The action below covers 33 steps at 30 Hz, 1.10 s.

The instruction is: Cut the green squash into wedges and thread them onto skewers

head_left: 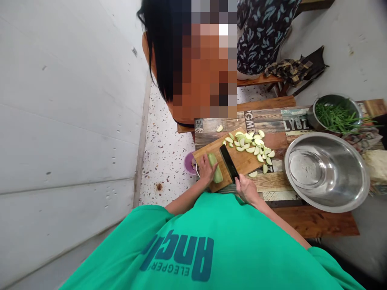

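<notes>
At one cutting board (245, 160): left grip (207, 170) holding one green chunk (218, 176), right grip (247, 188) one cleaver (229, 163); over twenty slices (250, 150).

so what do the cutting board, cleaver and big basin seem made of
Cutting board: probably wood or bamboo, smooth, by its tan colour. Cleaver: likely metal, dark-looking, with a broad, flat shape. Big basin: shiny metal, perhaps stainless steel, given its bright reflections.

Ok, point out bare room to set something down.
Free: the cutting board between cleaver and cut slices; the narrow tabletop strip between slices and steel basin. Crowded: the board's far side, strewn with slices, and its left, with left hand and gourd.
</notes>
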Motion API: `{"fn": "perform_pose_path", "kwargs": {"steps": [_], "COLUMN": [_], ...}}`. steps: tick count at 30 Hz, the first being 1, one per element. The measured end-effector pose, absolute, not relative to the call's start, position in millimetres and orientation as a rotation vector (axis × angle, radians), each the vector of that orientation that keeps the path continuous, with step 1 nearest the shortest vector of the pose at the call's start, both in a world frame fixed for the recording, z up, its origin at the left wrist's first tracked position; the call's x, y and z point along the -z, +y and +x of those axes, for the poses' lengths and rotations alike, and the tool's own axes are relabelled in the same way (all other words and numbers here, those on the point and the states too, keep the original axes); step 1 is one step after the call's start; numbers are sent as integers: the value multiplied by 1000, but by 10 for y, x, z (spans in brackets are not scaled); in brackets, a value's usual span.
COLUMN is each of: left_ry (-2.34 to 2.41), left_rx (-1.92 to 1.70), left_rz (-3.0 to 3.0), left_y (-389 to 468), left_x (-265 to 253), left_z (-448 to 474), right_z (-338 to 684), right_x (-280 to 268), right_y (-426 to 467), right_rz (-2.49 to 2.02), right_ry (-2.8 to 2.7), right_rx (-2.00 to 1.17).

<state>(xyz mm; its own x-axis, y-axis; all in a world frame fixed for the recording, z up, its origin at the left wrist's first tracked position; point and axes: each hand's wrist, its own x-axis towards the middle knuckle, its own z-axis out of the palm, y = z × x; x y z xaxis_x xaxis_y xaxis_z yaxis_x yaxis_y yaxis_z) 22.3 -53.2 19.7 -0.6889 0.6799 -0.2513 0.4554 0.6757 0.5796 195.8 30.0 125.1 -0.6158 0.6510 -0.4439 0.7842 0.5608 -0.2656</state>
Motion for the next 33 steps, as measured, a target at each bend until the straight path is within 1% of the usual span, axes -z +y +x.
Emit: {"fn": "perform_pose_path", "kwargs": {"steps": [7, 17, 33], "left_ry": [2336, 2361, 2345], "left_rx": [-512, -454, -340], "left_rz": [655, 736, 786], "left_y": [-525, -327, -352], "left_x": [-293, -419, -367], "left_z": [193, 212, 185], "right_z": [1856, 1803, 1619], "right_x": [-1283, -1328, -1326], "right_y": [80, 89, 123], "right_rz": [1099, 1104, 1076], "right_ry": [2467, 2427, 2351], "right_rx": [578, 510, 476]}}
